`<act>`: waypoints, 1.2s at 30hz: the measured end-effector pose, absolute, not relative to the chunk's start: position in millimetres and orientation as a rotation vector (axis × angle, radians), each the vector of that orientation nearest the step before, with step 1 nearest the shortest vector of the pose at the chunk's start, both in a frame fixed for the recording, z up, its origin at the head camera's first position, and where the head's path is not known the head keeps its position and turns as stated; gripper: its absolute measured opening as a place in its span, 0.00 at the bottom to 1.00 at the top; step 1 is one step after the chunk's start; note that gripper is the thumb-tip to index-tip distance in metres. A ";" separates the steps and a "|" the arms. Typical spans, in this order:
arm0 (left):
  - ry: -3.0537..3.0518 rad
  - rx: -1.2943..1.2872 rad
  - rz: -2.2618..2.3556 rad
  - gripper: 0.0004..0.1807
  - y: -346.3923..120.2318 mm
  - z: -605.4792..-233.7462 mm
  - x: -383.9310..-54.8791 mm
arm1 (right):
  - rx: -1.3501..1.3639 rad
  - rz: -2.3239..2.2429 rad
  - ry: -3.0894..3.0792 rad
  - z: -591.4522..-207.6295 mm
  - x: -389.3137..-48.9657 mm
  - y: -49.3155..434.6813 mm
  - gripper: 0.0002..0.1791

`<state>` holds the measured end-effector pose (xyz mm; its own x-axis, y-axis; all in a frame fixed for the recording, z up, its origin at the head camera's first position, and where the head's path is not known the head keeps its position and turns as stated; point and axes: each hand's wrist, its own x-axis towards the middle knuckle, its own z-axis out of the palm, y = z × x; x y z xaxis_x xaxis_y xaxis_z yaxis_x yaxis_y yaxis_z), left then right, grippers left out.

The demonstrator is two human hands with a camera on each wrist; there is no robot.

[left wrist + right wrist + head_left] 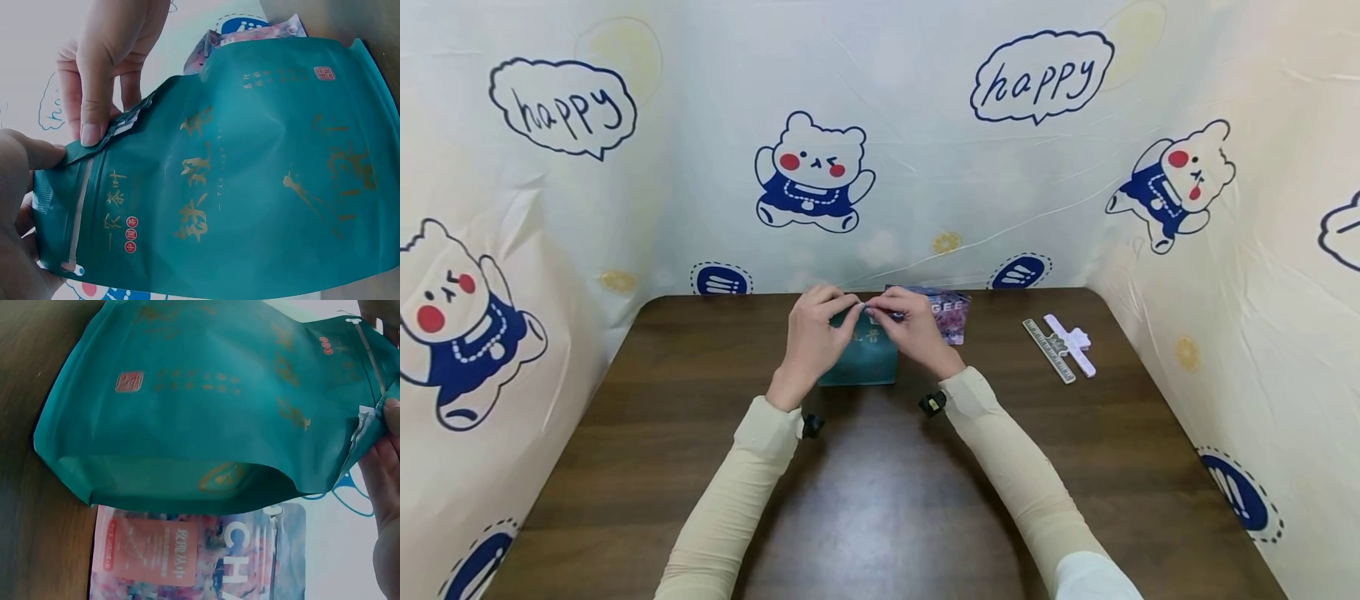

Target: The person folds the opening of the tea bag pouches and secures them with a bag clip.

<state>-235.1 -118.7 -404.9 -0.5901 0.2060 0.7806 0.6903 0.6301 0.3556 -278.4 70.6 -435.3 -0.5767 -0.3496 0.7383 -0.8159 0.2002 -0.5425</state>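
Observation:
A green tea pouch with gold lettering stands upright near the table's back edge. My left hand pinches its top edge, and in the left wrist view the left hand's thumb and fingers lie at the top corner beside a pale zip strip. My right hand pinches the top edge from the other side, close to the left fingertips. Under the right fingers, the rim is folded and a silvery inner lining shows. In the head view both hands partly cover the pouch's upper part.
Behind the green pouch, to the right, is a purple-pink printed pouch. Two long bag clips lie on the table at the right: a grey ruler-marked one and a pale lavender one. A printed cloth hangs behind the table.

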 end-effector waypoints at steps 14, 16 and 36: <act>-2.151 -0.713 -0.884 0.08 -119.0 -403.2 -233.1 | 1.135 1.519 -2.170 -409.5 -255.3 81.6 0.09; -2.160 -0.712 -0.885 0.08 -118.8 -404.4 -232.1 | 1.112 1.510 -2.176 -413.7 -256.1 80.1 0.08; -2.148 -0.683 -0.833 0.08 -119.5 -403.5 -231.2 | 1.130 1.593 -2.209 -408.4 -252.4 83.8 0.11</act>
<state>-231.2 -119.5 -403.5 -0.5986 0.2082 0.7735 0.6753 0.6505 0.3475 -252.4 83.8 -408.4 -0.6902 -0.4653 0.5542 -0.6727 0.1307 -0.7282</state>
